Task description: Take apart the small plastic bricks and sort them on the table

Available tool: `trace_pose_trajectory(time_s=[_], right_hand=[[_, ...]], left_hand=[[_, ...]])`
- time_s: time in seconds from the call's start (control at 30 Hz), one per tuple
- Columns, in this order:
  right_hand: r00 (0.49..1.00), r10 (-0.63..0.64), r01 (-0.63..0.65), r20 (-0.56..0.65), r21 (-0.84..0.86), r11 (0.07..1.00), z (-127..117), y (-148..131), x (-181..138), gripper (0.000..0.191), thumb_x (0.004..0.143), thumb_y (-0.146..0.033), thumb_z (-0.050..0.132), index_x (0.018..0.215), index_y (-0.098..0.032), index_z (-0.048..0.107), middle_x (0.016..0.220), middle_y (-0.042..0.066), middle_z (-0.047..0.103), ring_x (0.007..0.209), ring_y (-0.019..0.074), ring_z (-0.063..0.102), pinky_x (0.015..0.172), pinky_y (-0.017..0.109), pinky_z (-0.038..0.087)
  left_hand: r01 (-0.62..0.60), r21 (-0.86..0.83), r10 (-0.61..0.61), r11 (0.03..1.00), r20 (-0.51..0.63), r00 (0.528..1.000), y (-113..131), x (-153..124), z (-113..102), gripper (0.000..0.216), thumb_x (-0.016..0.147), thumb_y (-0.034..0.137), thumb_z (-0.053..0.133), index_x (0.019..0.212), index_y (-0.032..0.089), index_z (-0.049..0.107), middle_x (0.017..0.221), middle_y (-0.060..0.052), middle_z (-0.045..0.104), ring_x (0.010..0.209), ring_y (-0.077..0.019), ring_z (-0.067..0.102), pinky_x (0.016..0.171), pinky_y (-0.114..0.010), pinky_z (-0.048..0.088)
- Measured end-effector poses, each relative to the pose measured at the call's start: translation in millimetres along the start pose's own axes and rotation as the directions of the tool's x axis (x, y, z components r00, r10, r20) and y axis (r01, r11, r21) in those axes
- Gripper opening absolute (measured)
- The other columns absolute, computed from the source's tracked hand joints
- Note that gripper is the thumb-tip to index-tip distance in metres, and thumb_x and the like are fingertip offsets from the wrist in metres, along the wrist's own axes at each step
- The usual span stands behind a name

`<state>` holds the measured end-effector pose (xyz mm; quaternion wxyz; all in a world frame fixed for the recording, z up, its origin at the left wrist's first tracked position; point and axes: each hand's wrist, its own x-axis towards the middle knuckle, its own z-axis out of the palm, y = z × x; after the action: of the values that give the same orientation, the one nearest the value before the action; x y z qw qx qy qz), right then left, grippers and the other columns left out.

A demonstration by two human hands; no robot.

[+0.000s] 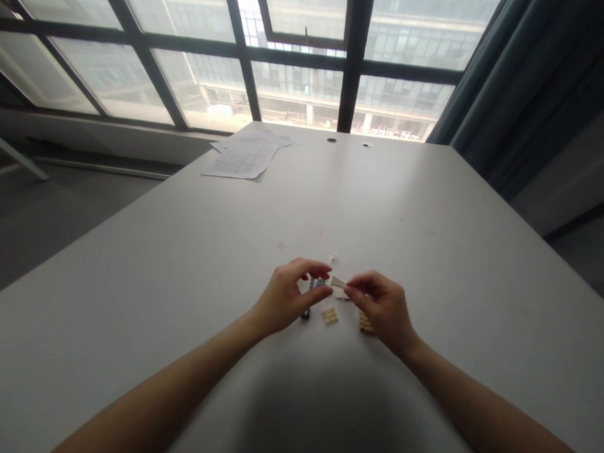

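Between finger and thumb, my right hand [383,303] pinches a small white wedge-shaped building-brick piece [338,282]. Facing it, my left hand [299,288] has its thumb and fingers apart, close to the free end of that piece. Behind the left fingers lie blue-grey pieces [320,283], partly hidden. A dark piece [305,315] sits below the left thumb. On the table between the hands is a square tan studded plate [329,315]. A darker tan studded piece [364,322] is partly covered by my right hand. Another white piece [340,295] lies under the held one.
A tiny white piece [333,258] lies just beyond the hands on the white table [178,301]. Printed sheets of paper [247,159] rest at the far left edge. Two small round items, one dark [332,140], are near the far edge. Windows and a dark curtain [493,81] stand behind.
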<state>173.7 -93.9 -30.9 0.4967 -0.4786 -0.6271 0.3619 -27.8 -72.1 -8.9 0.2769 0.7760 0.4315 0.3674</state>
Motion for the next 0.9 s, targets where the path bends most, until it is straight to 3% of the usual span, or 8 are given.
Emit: trace_pose_trajectory(time_s=[0.07, 0.17, 0.3, 0.37, 0.47, 0.63, 0.8, 0.9], right_hand=[[1.0, 0.005, -0.005, -0.003, 0.023, 1.0, 1.9, -2.7, -1.9, 0.01, 0.078, -0.029, 0.069, 0.079, -0.019, 0.066, 0.071, 0.002, 0.068, 0.063, 0.015, 0.061, 0.061, 0.026, 0.05], [0.999, -0.036, 0.035, -0.028, -0.022, 0.999, 1.9, -5.3, -3.0, 0.009, 0.078, -0.027, 0.069, 0.078, -0.019, 0.066, 0.072, 0.002, 0.068, 0.064, 0.0149, 0.06, 0.062, 0.027, 0.05], [0.992, -0.039, 0.029, -0.117, -0.084, 0.996, -1.9, -3.2, 1.6, 0.007, 0.077, -0.025, 0.067, 0.076, -0.019, 0.066, 0.07, 0.002, 0.067, 0.063, 0.0148, 0.059, 0.061, 0.026, 0.049], [0.988, -0.028, 0.014, -0.15, -0.093, 0.996, -4.1, -0.1, 4.7, 0.007, 0.077, -0.026, 0.067, 0.076, -0.019, 0.065, 0.07, 0.001, 0.066, 0.063, 0.0147, 0.058, 0.06, 0.026, 0.048], [0.986, -0.01, -0.003, -0.166, -0.082, 0.997, -6.4, 4.6, 7.2, 0.009, 0.077, -0.027, 0.066, 0.076, -0.019, 0.065, 0.068, 0.001, 0.065, 0.061, 0.014, 0.057, 0.059, 0.026, 0.048], [0.989, 0.004, -0.015, -0.149, -0.069, 0.998, -7.2, 7.7, 5.7, 0.01, 0.078, -0.028, 0.067, 0.076, -0.018, 0.065, 0.069, 0.0, 0.064, 0.062, 0.0139, 0.057, 0.06, 0.025, 0.048], [0.99, 0.0, -0.011, -0.139, -0.078, 0.997, -5.5, 9.6, 4.5, 0.009, 0.078, -0.027, 0.067, 0.077, -0.018, 0.065, 0.07, 0.001, 0.064, 0.062, 0.014, 0.057, 0.061, 0.026, 0.047], [0.991, 0.0, -0.012, -0.137, -0.085, 0.996, -5.3, 10.6, 4.5, 0.008, 0.078, -0.027, 0.067, 0.076, -0.018, 0.065, 0.07, 0.001, 0.065, 0.062, 0.0142, 0.057, 0.061, 0.026, 0.047]], left_hand=[[0.025, -0.036, -0.025, 0.999, 0.003, 1.0, 3.8, 2.4, 5.1, 0.025, 0.081, 0.036, 0.067, 0.101, 0.022, 0.065, 0.085, -0.002, 0.069, 0.076, -0.0156, 0.062, 0.07, -0.028, 0.051], [-0.069, 0.127, 0.07, 0.99, -0.004, 0.998, -3.7, 7.0, -1.2, 0.025, 0.082, 0.039, 0.065, 0.101, 0.022, 0.066, 0.094, -0.005, 0.068, 0.09, -0.0203, 0.061, 0.082, -0.035, 0.049], [-0.199, 0.317, 0.156, 0.927, 0.157, 0.975, -21.2, 9.0, -20.3, 0.04, 0.077, 0.048, 0.069, 0.108, 0.023, 0.064, 0.111, -0.007, 0.065, 0.107, -0.0255, 0.053, 0.096, -0.042, 0.041], [-0.228, 0.362, 0.15, 0.904, 0.231, 0.961, -28.4, 8.1, -25.7, 0.042, 0.078, 0.049, 0.067, 0.111, 0.024, 0.063, 0.115, -0.008, 0.063, 0.109, -0.0261, 0.051, 0.097, -0.043, 0.039], [-0.21, 0.445, 0.103, 0.871, 0.252, 0.962, -38.7, 7.5, -26.4, 0.037, 0.08, 0.044, 0.065, 0.111, 0.025, 0.063, 0.117, -0.008, 0.061, 0.113, -0.0276, 0.049, 0.097, -0.045, 0.036], [-0.224, 0.465, 0.072, 0.856, 0.322, 0.944, -51.1, 8.3, -20.7, 0.035, 0.078, 0.042, 0.065, 0.109, 0.027, 0.065, 0.12, -0.006, 0.06, 0.116, -0.0286, 0.047, 0.1, -0.046, 0.033], [-0.228, 0.474, 0.085, 0.851, 0.304, 0.949, -50.8, 12.1, -17.8, 0.049, 0.076, 0.044, 0.067, 0.12, 0.025, 0.059, 0.122, -0.008, 0.059, 0.117, -0.0296, 0.046, 0.101, -0.047, 0.032], [-0.251, 0.453, 0.088, 0.856, 0.35, 0.933, -50.7, 16.6, -18.6, 0.04, 0.079, 0.042, 0.066, 0.116, 0.029, 0.062, 0.124, -0.006, 0.058, 0.117, -0.0288, 0.046, 0.102, -0.047, 0.031]])
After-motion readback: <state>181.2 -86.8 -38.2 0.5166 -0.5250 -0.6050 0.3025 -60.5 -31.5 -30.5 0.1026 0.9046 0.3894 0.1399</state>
